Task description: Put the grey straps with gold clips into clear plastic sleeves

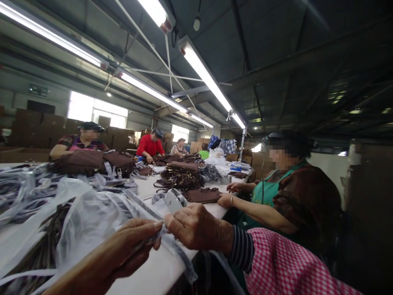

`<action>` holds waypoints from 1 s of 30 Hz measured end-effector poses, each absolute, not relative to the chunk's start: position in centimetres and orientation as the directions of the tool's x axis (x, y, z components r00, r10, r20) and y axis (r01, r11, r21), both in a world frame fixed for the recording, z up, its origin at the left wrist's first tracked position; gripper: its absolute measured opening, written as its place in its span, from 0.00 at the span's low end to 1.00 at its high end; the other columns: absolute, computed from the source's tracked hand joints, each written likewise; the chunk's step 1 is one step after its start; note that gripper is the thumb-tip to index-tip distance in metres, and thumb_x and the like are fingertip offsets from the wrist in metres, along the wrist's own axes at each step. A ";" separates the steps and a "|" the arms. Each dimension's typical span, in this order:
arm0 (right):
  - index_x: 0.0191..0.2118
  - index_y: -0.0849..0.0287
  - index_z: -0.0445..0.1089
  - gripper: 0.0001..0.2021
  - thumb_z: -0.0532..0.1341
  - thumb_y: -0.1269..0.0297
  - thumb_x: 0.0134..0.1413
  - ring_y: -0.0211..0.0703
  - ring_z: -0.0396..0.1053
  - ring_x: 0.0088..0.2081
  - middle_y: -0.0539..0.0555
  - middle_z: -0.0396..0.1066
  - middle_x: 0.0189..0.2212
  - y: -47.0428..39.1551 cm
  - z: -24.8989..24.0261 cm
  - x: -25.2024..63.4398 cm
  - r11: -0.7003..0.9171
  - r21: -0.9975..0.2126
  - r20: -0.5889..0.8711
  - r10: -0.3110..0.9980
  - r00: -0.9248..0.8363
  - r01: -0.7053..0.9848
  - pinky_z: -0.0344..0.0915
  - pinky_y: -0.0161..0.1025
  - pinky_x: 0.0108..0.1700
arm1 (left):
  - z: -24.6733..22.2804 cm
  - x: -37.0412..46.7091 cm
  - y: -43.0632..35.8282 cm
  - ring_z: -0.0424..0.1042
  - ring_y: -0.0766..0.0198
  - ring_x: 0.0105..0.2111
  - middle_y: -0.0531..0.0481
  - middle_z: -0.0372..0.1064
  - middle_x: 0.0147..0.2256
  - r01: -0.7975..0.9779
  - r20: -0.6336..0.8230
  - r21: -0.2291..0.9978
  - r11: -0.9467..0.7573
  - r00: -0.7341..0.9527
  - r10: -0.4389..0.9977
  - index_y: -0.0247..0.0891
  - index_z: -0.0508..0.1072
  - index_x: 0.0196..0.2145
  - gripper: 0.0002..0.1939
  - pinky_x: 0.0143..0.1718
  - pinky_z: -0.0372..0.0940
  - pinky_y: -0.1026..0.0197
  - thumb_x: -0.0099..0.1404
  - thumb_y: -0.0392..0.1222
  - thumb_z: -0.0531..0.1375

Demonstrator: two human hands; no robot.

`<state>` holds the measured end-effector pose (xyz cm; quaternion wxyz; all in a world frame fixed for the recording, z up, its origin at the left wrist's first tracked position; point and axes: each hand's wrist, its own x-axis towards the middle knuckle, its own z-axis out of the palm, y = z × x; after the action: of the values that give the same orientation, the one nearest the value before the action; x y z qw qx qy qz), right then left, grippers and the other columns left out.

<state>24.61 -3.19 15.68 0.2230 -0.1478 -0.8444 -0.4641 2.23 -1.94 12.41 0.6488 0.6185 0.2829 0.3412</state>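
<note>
My left hand (135, 241) reaches in from the bottom, its fingers closed around part of a plastic-wrapped strap (186, 260). Touching it, my right hand (196, 227) pinches the same wrapping between thumb and fingers; a striped cuff and a pink checked sleeve cover that arm. The greyish strap hangs below both hands, past the table edge. What lies inside my fingers is mostly hidden. Just behind my hands are a white and grey object (175, 200) and a strip of clear plastic (92, 209).
Plastic-wrapped straps (21, 192) heap up on the left of the white table (147, 184). Brown bags (181, 174) are stacked farther back. A co-worker in a green apron (264, 190) handles a brown bag (204, 195) at right; several other people work across the table.
</note>
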 end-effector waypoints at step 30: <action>0.37 0.59 0.70 0.23 0.49 0.48 0.74 0.41 0.68 0.31 0.53 0.70 0.28 -3.9 5.8 28.0 0.681 -0.479 0.706 0.674 -0.218 0.554 0.64 0.37 0.34 | 9.7 7.4 -4.9 0.57 0.74 0.19 0.55 0.64 0.23 -0.368 0.142 0.891 0.265 0.781 0.609 0.36 0.78 0.35 0.17 0.20 0.51 0.71 0.61 0.53 0.73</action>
<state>27.96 -3.86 5.81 0.4851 -0.3944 -0.7781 0.0620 7.42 -4.93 9.66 0.7869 0.5207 0.1155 0.3105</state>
